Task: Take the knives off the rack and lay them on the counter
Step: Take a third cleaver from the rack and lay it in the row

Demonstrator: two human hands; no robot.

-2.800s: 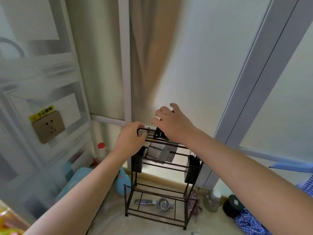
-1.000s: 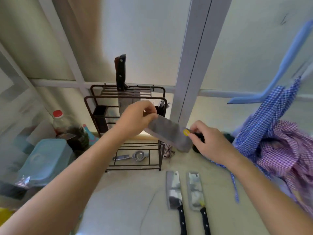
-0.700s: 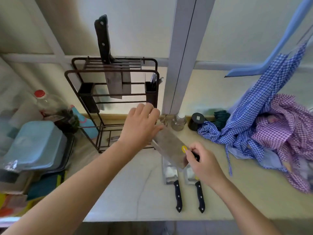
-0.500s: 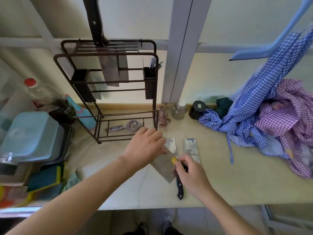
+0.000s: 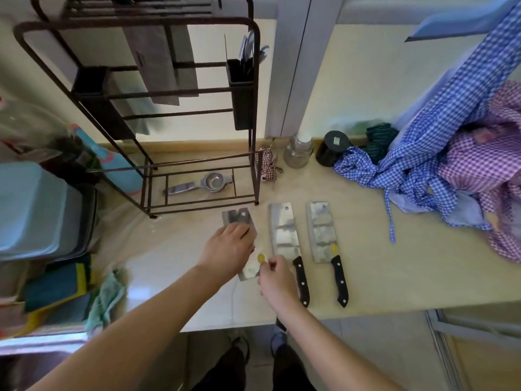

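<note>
Blue checked cloth [image 5: 423, 142] heaped at my right, against a purple checked one [image 5: 485, 162]. Glass jar [image 5: 298, 150] and black jar [image 5: 332, 148] side by side at the wall. Far left — teal bin [image 5: 33, 210]; green rag [image 5: 107, 297] at the edge.

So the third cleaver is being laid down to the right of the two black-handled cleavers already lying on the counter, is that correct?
Not quite: the head view shows the third steel cleaver going down to the left of the two black-handled cleavers on the beige counter, not the right. The left hand rests on its blade and the right hand is at its handle end.
</note>
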